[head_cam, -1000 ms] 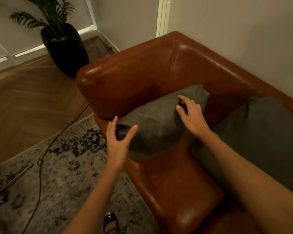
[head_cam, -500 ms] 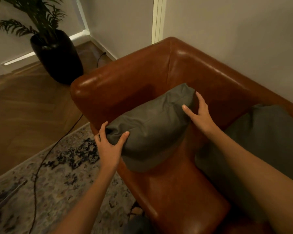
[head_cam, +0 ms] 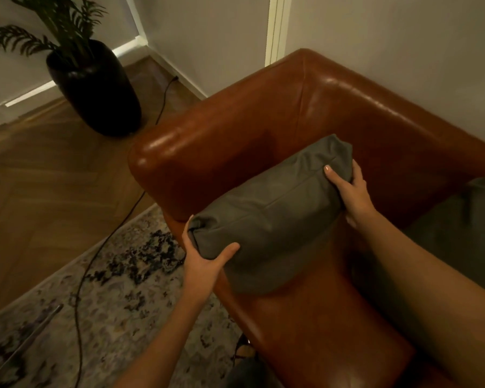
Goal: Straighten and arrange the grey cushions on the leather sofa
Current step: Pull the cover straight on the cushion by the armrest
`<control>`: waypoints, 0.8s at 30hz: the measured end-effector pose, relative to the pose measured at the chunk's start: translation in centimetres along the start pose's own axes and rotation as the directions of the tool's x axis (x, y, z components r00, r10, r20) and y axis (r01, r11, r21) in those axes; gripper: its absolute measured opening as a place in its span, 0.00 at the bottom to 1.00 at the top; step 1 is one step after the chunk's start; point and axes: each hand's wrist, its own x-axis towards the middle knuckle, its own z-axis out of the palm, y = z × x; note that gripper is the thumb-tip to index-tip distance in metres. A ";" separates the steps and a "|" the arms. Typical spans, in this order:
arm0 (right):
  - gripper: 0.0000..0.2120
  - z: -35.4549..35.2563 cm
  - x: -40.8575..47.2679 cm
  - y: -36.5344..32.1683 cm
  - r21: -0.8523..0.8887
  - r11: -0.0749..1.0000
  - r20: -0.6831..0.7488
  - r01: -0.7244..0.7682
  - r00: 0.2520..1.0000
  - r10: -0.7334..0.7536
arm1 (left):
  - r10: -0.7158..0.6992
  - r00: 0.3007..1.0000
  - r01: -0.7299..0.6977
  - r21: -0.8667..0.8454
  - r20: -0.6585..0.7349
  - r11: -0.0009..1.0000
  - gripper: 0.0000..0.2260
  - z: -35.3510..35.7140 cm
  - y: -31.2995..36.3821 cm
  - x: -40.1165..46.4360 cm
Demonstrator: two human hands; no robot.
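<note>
Grey cushion [head_cam: 272,217] is the thing in hand, and in the head view it stands on its long edge on the sofa [head_cam: 333,113] seat, leaning against the inside of the armrest, near the corner where the armrest meets the backrest. The left hand [head_cam: 205,261] grips the cushion end nearest the front of the armrest, thumb on the near face and fingers curled round the far side. The right hand [head_cam: 347,189] holds the other end, closest to the backrest, with its thumb on top and its fingers wrapped behind. A second grey cushion [head_cam: 465,228] lies further along the seat from the armrest, only partly visible. I think the main risk is that the cushion slumps forward onto the seat if the hands let go while it is not yet settled, because the filling looks soft and the leather looks smooth. Uneven pressure from the two hands could also leave it twisted or creased. On the floor beside the armrest a dark cable [head_cam: 101,245] crosses the rug [head_cam: 67,303]; a step there could catch it.
</note>
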 end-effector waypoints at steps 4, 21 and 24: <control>0.34 2.0 1.4 -0.8 0.104 0.994 -0.009 0.042 0.999 -0.041 | -0.023 0.999 0.019 -0.113 -0.037 0.993 0.42 0.1 0.1 2.9; 0.26 8.1 12.3 -3.7 -0.098 0.994 -0.210 0.047 0.975 -0.067 | -0.209 0.976 0.182 -0.296 -0.062 0.938 0.35 0.5 2.5 13.5; 0.24 8.4 14.9 -4.9 -0.107 0.992 -0.216 0.066 0.972 -0.088 | -0.186 0.979 0.155 -0.282 -0.085 0.947 0.35 1.3 3.2 16.1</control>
